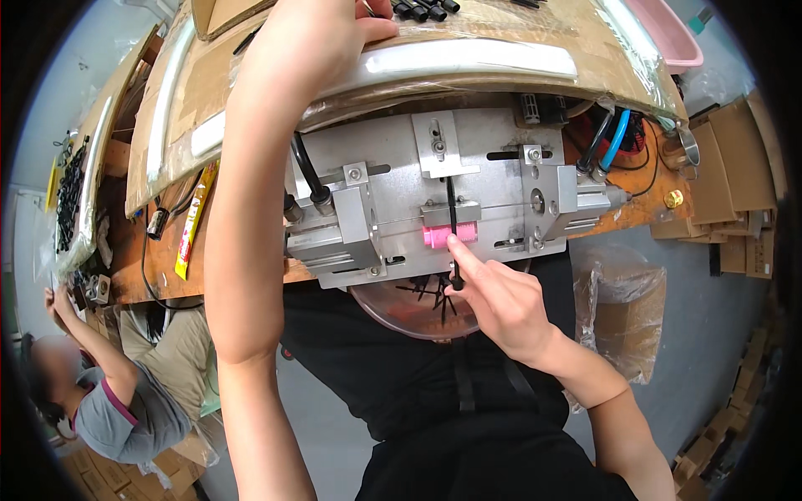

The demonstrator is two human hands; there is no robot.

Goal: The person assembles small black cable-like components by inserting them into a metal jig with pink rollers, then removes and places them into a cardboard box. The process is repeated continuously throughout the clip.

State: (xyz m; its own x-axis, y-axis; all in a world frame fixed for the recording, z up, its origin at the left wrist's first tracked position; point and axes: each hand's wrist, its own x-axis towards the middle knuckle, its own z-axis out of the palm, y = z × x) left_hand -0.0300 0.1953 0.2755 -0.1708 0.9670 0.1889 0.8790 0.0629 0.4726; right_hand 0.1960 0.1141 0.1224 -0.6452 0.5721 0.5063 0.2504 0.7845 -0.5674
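A thin black rod point(452, 204) lies lengthwise in a metal fixture point(401, 225), crossing a pink block point(436, 237) at its middle. My right hand point(510, 305) is closed on the rod's near end, where a thicker black knob point(457, 284) shows by the thumb. Its index finger is stretched along the rod, with the tip at the pink block. My left hand point(322, 37) reaches far forward over a cardboard-covered shelf, beside several short black tubular parts point(426, 10). Most of its fingers are cut off by the upper edge, so its grasp is hidden.
Metal clamp blocks point(355, 225) flank the fixture on the wooden bench point(159, 271). Below its front edge is a clear bowl point(401, 313) with black rods. Black and blue hoses point(616, 140) run at the right. Another person point(134, 401) sits at the left; cartons point(735, 159) are stacked right.
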